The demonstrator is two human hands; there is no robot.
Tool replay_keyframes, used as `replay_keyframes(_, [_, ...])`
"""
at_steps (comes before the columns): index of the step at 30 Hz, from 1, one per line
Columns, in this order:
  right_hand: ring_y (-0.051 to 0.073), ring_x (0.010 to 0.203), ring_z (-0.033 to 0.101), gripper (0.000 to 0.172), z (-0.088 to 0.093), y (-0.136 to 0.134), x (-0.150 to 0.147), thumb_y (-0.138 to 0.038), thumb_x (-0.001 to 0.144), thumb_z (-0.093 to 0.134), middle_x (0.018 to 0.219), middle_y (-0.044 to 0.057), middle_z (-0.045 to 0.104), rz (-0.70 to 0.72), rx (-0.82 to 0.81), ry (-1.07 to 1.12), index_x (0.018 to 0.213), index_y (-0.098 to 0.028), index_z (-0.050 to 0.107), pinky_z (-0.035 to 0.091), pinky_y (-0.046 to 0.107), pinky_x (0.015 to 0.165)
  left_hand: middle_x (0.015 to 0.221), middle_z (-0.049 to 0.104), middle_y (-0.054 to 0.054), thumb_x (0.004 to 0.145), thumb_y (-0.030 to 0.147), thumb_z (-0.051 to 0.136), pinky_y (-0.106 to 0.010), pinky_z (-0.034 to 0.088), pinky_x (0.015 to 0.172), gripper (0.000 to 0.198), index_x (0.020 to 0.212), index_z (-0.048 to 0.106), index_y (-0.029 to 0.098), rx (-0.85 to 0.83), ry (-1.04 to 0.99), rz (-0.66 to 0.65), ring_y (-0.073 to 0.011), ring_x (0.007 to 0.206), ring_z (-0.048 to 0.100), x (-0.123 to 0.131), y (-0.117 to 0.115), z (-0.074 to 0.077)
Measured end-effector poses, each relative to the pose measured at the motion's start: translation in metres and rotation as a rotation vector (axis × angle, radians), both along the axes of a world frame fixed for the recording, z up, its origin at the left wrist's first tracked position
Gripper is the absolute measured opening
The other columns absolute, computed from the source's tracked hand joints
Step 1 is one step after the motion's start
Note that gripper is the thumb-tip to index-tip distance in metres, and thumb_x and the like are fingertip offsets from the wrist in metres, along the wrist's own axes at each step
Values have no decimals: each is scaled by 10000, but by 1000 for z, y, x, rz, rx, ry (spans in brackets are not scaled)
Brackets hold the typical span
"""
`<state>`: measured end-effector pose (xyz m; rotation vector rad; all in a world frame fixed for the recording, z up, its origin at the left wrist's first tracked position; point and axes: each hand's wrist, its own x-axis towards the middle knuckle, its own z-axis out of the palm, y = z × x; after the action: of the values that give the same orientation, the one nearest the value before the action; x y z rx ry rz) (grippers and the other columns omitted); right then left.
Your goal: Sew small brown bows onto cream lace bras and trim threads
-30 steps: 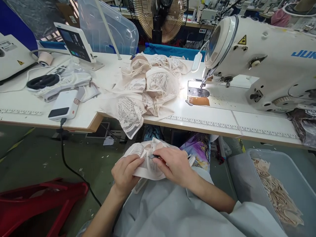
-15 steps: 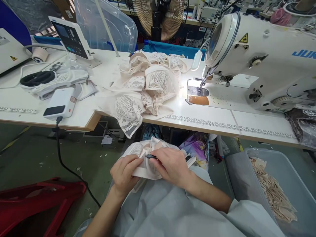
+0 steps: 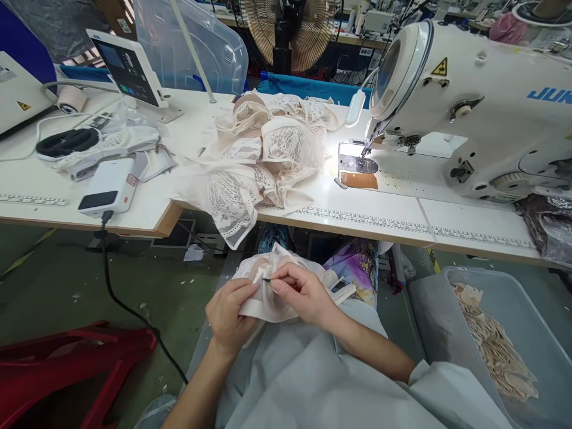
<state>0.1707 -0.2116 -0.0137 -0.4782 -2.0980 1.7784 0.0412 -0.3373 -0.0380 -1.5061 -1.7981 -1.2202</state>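
A cream lace bra [image 3: 272, 307] lies over my lap, below the table's front edge. My left hand [image 3: 232, 307] grips its left side, thumb on top and fingers underneath. A small dark pointed tool [image 3: 266, 280] sticks out from the fingertips of my right hand [image 3: 304, 292], which pinches it just above the middle of the bra. Most of the tool is hidden by the fingers. On the table, a pile of similar lace pieces [image 3: 290, 146] hangs partly over the front edge.
A white sewing machine [image 3: 482, 89] stands at the right of the table [image 3: 393, 217]. Tan pieces lie in a grey bin [image 3: 513, 298] at lower right. A power bank [image 3: 109, 187], a tablet [image 3: 127, 68] and a red stool [image 3: 75, 363] are at left.
My left hand has shifted slightly right with the bra. The fingers of my right hand have changed their grip on the tool, and less of it shows now.
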Motion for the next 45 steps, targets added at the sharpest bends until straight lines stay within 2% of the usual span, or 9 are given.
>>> replay_keyframes(1, [122, 634, 596, 334, -2, -2, -1, -520, 969, 513, 750, -1, 663, -6, -47, 21, 960, -197, 597, 463, 232, 582, 827, 694, -24, 860, 101, 650, -212, 518, 620, 143, 955, 607, 200, 8, -13, 6, -131, 713, 688, 1, 1, -1])
replay_keyframes(3, [130, 670, 624, 311, -3, -5, -1, -496, 968, 517, 794, 15, 690, -52, -5, 32, 968, -198, 606, 473, 237, 604, 827, 691, -20, 853, 90, 653, -205, 514, 616, 147, 941, 607, 197, 21, -33, 17, -123, 705, 684, 3, 2, -2])
replay_keyframes(6, [152, 757, 671, 269, 0, -9, 1, -434, 981, 504, 876, 39, 730, -157, 284, 4, 1036, -202, 630, 479, 251, 659, 832, 694, -19, 852, 96, 658, -203, 508, 607, 132, 921, 611, 197, 30, -50, 32, -118, 699, 683, 5, 4, -2])
replay_keyframes(9, [159, 726, 667, 303, 3, -12, 3, -450, 991, 487, 829, 38, 727, -216, 518, -14, 1062, -195, 633, 454, 256, 640, 829, 703, -19, 850, 100, 661, -207, 505, 595, 124, 909, 619, 200, 31, -62, 38, -122, 699, 689, 6, 3, -3])
replay_keyframes(14, [152, 673, 654, 359, 5, -13, 2, -479, 1030, 406, 754, 23, 711, -229, 645, -46, 1035, -197, 628, 425, 253, 617, 827, 719, -11, 834, 102, 677, -218, 509, 587, 134, 896, 629, 211, 55, -89, 43, -130, 696, 695, 8, 2, -7])
replay_keyframes(18, [157, 695, 670, 340, 9, -14, 2, -454, 1039, 397, 748, 23, 711, -239, 724, -69, 1009, -195, 614, 412, 260, 615, 817, 713, -7, 850, 117, 679, -219, 514, 586, 115, 892, 631, 213, 73, -127, 26, -127, 694, 689, 11, 3, -9])
replay_keyframes(24, [166, 738, 679, 313, 16, -14, 3, -439, 1034, 388, 794, 30, 725, -172, 732, -115, 961, -210, 589, 398, 265, 615, 830, 695, -16, 862, 132, 688, -240, 536, 589, 120, 906, 608, 210, 127, -225, 1, -132, 695, 674, 16, 4, -12])
replay_keyframes(33, [148, 676, 654, 245, 22, -12, 5, -413, 1015, 435, 751, 0, 711, -123, 658, -136, 932, -221, 562, 345, 254, 584, 827, 701, -27, 871, 185, 707, -268, 558, 602, 89, 891, 622, 204, 149, -262, -37, -140, 696, 676, 15, 3, -17])
replay_keyframes(45, [144, 690, 653, 200, 26, -8, 7, -388, 1008, 480, 779, -4, 711, -85, 724, -191, 912, -222, 537, 300, 256, 572, 790, 707, -17, 879, 197, 703, -273, 564, 594, 67, 875, 639, 215, 146, -266, -67, -150, 694, 682, 14, 3, -18])
